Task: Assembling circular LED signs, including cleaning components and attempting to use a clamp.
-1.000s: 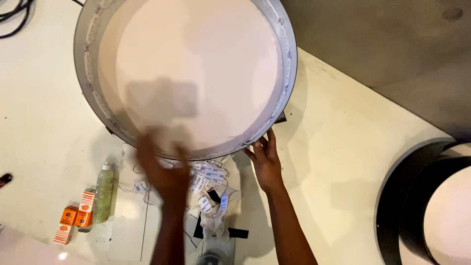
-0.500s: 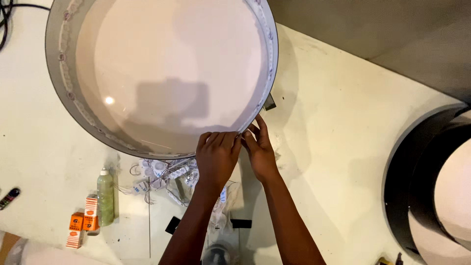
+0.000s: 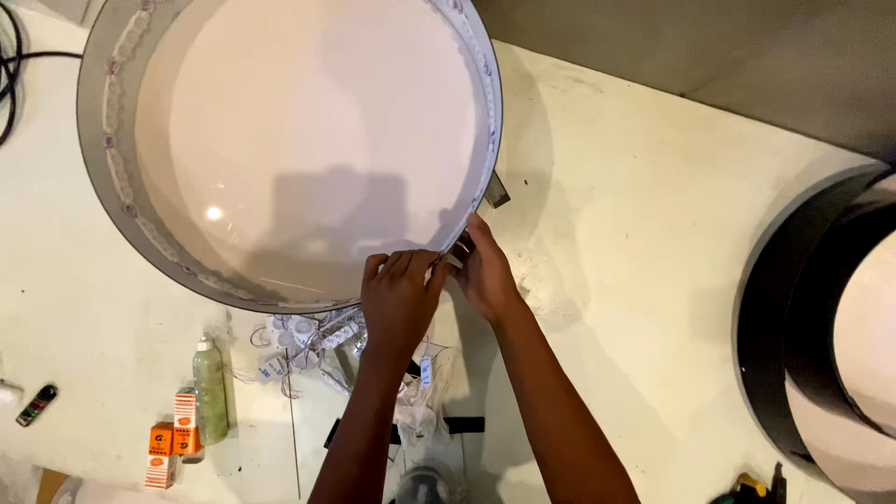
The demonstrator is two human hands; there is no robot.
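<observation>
While both hands meet at the near rim, approx 5 o'clock on the big round lamp shade point(image 3: 308, 140), the left hand point(image 3: 399, 301) lies fingers together over the edge and the right hand point(image 3: 487, 273) pinches a small pale strip or tab at the rim w/ thumb and forefinger; what exactly is pinched is too small to tell. Step in hand looks like fixing or pressing something onto the rim's inner band. Next move prob. calls for a steady pinch and working along the rim. Shade sits on the white table point(image 3: 653, 233), open face up toward the camera; being round, no long axis, its axis stands vertical. Below the hands at 6 o'clock lies a tangle of small white wired parts point(image 3: 308, 341); a green bottle point(image 3: 210, 387) stands at 8 o'clock.
</observation>
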